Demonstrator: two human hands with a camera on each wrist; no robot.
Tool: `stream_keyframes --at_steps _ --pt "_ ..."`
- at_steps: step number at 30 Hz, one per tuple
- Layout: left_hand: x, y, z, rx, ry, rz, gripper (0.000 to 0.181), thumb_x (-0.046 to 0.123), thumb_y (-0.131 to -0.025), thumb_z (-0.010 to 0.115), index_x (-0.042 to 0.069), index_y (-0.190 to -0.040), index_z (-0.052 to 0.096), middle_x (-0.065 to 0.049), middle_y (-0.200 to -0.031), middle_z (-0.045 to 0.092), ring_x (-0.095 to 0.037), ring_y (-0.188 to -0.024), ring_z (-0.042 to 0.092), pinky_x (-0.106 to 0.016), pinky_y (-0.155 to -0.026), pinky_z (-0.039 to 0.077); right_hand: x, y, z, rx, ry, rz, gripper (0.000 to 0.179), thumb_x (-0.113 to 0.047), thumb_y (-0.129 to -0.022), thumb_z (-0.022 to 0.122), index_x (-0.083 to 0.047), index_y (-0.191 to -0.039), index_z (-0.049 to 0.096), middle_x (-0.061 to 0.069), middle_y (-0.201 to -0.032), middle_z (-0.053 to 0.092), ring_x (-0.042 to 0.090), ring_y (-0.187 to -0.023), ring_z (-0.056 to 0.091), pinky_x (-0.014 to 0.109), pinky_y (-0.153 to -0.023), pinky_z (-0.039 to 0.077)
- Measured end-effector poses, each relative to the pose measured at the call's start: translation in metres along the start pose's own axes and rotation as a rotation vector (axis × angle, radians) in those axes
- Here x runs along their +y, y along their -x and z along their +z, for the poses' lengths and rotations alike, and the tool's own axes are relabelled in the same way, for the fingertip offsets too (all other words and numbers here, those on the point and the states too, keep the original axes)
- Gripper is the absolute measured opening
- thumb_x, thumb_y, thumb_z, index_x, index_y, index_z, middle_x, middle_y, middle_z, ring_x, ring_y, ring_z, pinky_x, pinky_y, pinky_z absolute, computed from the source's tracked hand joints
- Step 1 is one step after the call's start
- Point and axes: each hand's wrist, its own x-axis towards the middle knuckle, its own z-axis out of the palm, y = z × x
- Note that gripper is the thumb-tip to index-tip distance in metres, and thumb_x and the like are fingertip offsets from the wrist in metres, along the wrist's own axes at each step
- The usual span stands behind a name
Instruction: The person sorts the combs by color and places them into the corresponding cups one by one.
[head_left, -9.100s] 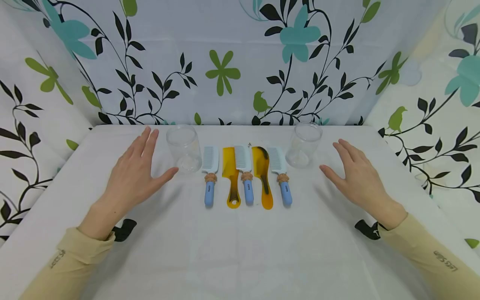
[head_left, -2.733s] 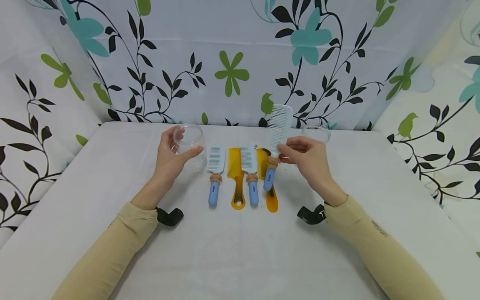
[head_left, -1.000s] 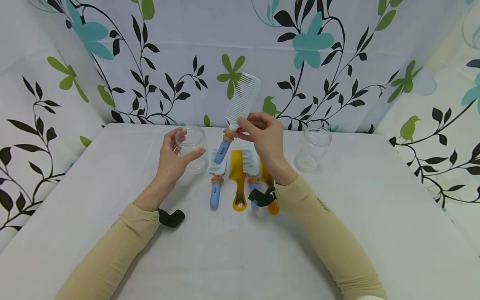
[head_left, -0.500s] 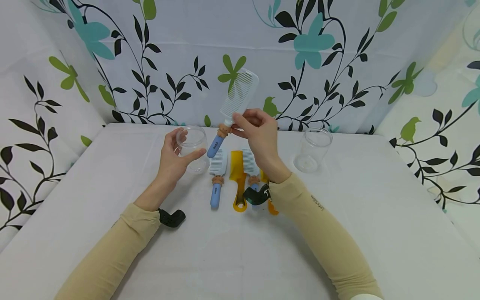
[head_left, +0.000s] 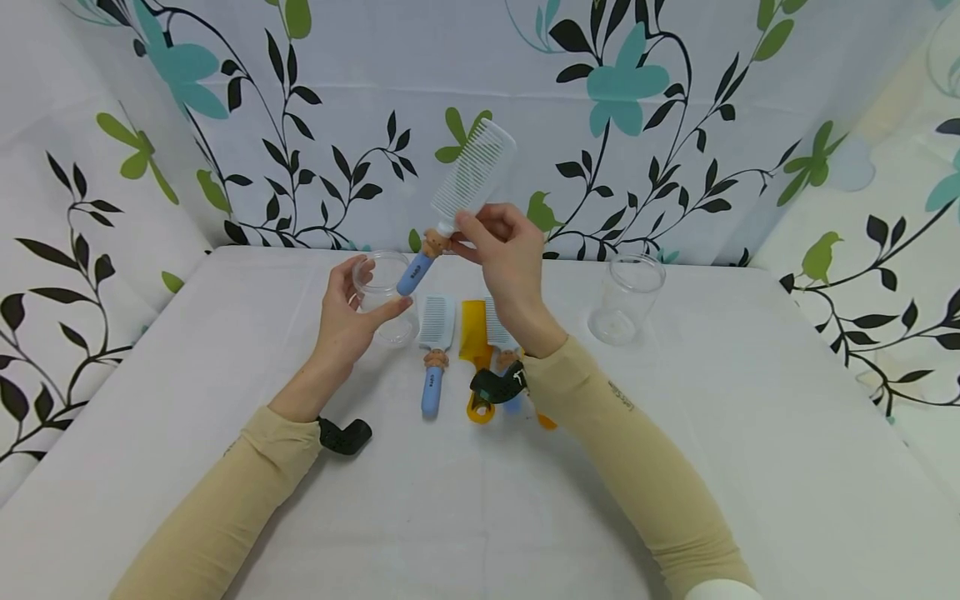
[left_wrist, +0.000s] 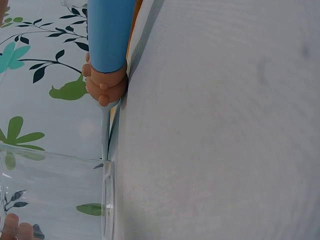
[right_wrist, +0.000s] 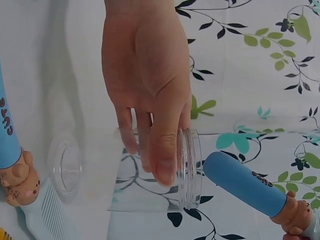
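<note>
My left hand (head_left: 341,329) grips a clear jar (head_left: 381,279) round its side, thumb at the front. In the right wrist view, the fingers and thumb of that hand lie along the jar (right_wrist: 189,170) near its rim. My right hand (head_left: 513,275) pinches a white comb (head_left: 476,171) just by its brown bear figure. The comb leans with its teeth end up and right, and its blue handle (right_wrist: 245,182) points down toward the jar's mouth. The handle's end overlaps the jar's rim area in the head view, and in the right wrist view sits right at the mouth.
Another white comb with a blue handle (head_left: 432,392) lies on the white table (head_left: 420,517), beside an amber comb (head_left: 473,329). Further combs are partly hidden under my right wrist. A second clear jar (head_left: 625,304) stands at the right. A patterned curtain hangs behind.
The right hand picked the rightmost white comb off the table and carried it left, lately rising slightly toward the left jar. The left hand took hold of that jar earlier and stays there.
</note>
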Motion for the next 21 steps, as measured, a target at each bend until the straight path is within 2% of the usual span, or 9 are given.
stream_keyframes --at_steps 12,21 --pt "-0.002 -0.001 0.000 -0.004 -0.006 0.012 0.086 0.025 -0.087 0.080 0.012 -0.152 0.026 -0.005 -0.157 0.037 -0.020 -0.149 0.027 -0.037 -0.125 0.020 0.004 -0.002 0.010 0.028 -0.027 -0.001 0.017 -0.013 -0.095 0.068 0.000 -0.105 0.064 0.015 -0.100 0.071 0.022 -0.089 0.073 0.035 -0.084 0.062" --pt "0.000 0.001 0.001 0.000 -0.006 0.010 0.087 0.024 -0.088 0.078 0.013 -0.154 0.024 -0.004 -0.158 0.036 -0.020 -0.150 0.025 -0.038 -0.126 0.018 0.016 0.001 0.019 0.036 0.018 -0.080 0.023 -0.011 -0.097 0.065 0.004 -0.113 0.059 0.019 -0.108 0.066 0.028 -0.098 0.071 0.032 -0.087 0.060"
